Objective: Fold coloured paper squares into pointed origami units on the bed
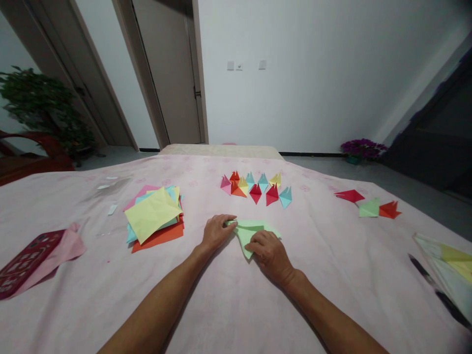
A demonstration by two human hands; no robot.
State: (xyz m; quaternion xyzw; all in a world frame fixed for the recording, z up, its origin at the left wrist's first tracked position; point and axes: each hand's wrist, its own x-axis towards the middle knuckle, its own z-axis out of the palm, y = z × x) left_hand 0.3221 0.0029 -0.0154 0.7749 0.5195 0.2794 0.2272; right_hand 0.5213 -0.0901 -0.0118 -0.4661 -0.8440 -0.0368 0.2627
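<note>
Paper, light-green, folded, roughly triangular | left hand: holding 10 o'clock corner | right hand: fingers curled, holding 4 o'clock side | multicoloured folded-paper birds: 12 o'clock

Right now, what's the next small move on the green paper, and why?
Probably press the fold flat with the right hand: it rests on the green paper, the left hand is at the left corner, and the upper layer looks slightly raised.

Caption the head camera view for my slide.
Left hand and right hand on pale green folded paper, before small multicoloured folded-paper figures.
</note>
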